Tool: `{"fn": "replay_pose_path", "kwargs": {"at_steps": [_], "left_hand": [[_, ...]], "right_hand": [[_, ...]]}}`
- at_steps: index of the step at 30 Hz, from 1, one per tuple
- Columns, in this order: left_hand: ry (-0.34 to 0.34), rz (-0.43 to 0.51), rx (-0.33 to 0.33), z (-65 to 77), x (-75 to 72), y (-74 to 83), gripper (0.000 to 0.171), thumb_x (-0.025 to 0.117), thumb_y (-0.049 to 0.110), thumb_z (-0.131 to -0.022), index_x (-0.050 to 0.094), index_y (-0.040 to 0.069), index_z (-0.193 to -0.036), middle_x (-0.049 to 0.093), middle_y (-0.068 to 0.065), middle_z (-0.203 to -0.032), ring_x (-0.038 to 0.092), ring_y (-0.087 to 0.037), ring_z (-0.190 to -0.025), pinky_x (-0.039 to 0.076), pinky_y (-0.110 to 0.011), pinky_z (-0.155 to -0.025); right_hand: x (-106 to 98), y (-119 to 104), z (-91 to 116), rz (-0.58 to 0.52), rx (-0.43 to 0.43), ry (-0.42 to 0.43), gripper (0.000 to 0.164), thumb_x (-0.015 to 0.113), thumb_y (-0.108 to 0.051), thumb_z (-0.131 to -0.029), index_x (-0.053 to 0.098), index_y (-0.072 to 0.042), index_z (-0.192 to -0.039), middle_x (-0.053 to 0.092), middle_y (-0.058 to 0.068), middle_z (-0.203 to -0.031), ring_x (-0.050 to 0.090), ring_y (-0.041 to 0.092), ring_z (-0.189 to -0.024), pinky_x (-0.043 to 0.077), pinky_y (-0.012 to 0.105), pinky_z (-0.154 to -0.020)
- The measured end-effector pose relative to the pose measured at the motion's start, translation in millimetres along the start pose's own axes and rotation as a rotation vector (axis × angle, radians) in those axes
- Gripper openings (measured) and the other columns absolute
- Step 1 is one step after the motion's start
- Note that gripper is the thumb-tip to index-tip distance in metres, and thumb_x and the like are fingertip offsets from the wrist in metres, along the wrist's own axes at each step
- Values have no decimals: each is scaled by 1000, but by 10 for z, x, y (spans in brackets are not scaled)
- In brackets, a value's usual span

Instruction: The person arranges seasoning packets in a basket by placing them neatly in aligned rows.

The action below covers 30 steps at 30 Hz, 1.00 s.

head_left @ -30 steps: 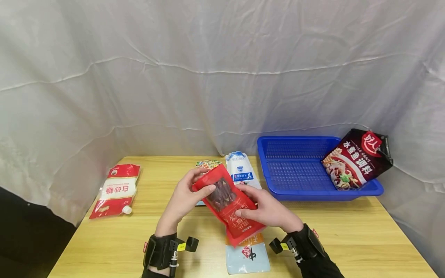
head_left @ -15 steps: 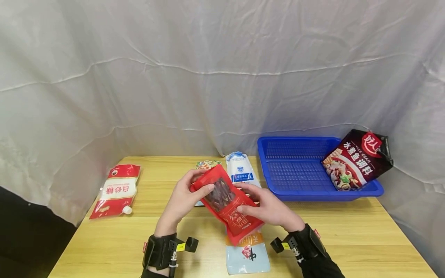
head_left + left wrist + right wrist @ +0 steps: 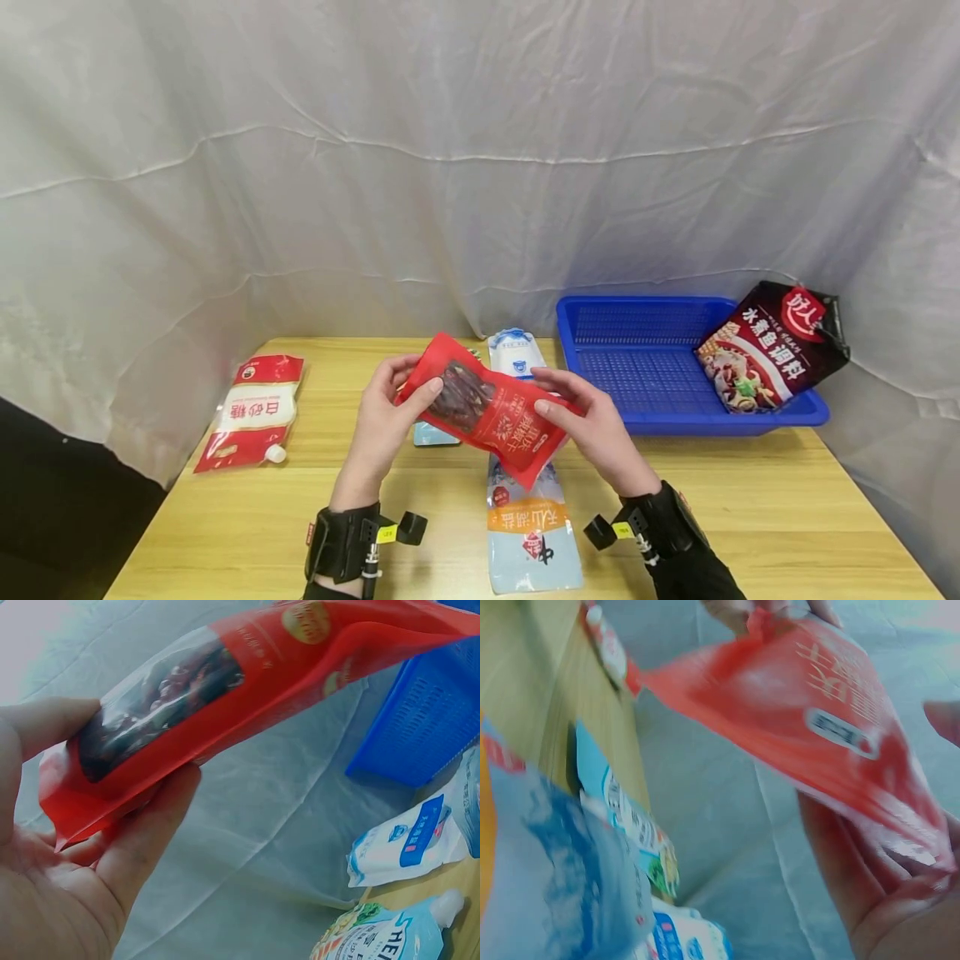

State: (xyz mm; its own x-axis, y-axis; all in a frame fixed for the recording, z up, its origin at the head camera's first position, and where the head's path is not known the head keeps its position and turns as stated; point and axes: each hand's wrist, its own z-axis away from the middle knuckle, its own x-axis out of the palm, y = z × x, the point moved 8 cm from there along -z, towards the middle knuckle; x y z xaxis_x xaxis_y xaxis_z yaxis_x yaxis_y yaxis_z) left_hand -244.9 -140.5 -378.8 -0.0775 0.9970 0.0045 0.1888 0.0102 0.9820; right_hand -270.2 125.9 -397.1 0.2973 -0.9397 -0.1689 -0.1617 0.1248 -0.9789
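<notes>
A red bag of dried chilies with a clear window is held up over the table, slanting down to the right in the head view. My left hand grips its left end, thumb on the front and fingers behind. At the other end, my right hand has its fingers under the bag, while in the right wrist view its thumb stands off the bag. Below lie a light-blue and orange salt bag, a white-and-blue bag and a light-blue spouted pouch, partly hidden in the head view.
A blue plastic basket stands at the back right, with a black fish-seasoning bag leaning over its right end. At the left lies a red-and-white sugar pouch with a white cap. Grey cloth hangs behind the table.
The chili bag has risen and turned flatter, its right end swinging up with my right hand. More of the orange and light-blue salt bag shows beneath it.
</notes>
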Motion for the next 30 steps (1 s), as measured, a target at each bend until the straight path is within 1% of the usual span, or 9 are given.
{"fn": "replay_pose_path", "kwargs": {"at_steps": [2, 5, 9, 13, 17, 21, 26, 30], "left_hand": [[19, 21, 0, -3, -13, 6, 48, 71, 9, -97, 51, 3, -140, 63, -19, -127, 64, -25, -107, 62, -31, -81], [42, 36, -4, -6, -30, 8, 47, 71, 8, -97, 51, 2, -139, 63, -20, -125, 65, -22, -104, 63, -30, -80], [64, 51, 1, -10, -43, 16, 46, 70, 8, -98, 50, 0, -139, 64, -20, -122, 67, -18, -101, 63, -30, -79], [80, 74, 14, -8, -48, 29, 45, 68, 8, -99, 49, -2, -138, 64, -19, -119, 67, -16, -99, 62, -29, -79], [83, 85, 17, -1, -47, 33, 45, 67, 7, -100, 48, -3, -139, 64, -18, -119, 67, -15, -99, 62, -29, -80], [67, 85, 9, -8, -49, 18, 46, 66, 7, -100, 46, -2, -140, 63, -20, -123, 67, -15, -101, 62, -29, -81], [4, 88, -3, -20, -27, 8, 52, 65, 5, -99, 43, -1, -145, 58, -23, -132, 64, -19, -105, 61, -29, -84], [-52, 44, -13, -11, -12, 14, 60, 66, 6, -97, 41, 2, -151, 55, -21, -142, 60, -25, -112, 57, -26, -89]], "right_hand": [[-24, 7, 4, -41, -2, 37, 48, 72, -20, -99, 59, -11, -144, 63, 17, -133, 63, 32, -111, 62, 36, -84], [-23, 33, 9, -111, -1, 67, 47, 71, -18, -100, 58, -9, -144, 62, 15, -131, 64, 29, -109, 62, 35, -84], [29, 81, 11, -230, -5, 79, 47, 70, -11, -99, 56, -4, -143, 67, 10, -123, 69, 24, -102, 63, 37, -83], [96, 131, 19, -292, 16, 84, 43, 71, -9, -97, 57, -2, -137, 74, 3, -113, 71, 20, -99, 63, 36, -84], [124, 151, 30, -281, 33, 101, 37, 71, -10, -97, 59, 1, -131, 75, 2, -109, 72, 20, -99, 62, 35, -85], [115, 136, 38, -254, 26, 120, 37, 71, -11, -97, 59, 4, -130, 75, 3, -108, 73, 21, -98, 63, 36, -84], [66, 115, 41, -208, 15, 127, 37, 73, -12, -97, 60, 5, -128, 76, 5, -106, 73, 22, -95, 63, 36, -81], [6, 99, 39, -169, 14, 115, 39, 73, -14, -97, 60, 5, -128, 75, 5, -105, 74, 22, -93, 64, 36, -80]]}}
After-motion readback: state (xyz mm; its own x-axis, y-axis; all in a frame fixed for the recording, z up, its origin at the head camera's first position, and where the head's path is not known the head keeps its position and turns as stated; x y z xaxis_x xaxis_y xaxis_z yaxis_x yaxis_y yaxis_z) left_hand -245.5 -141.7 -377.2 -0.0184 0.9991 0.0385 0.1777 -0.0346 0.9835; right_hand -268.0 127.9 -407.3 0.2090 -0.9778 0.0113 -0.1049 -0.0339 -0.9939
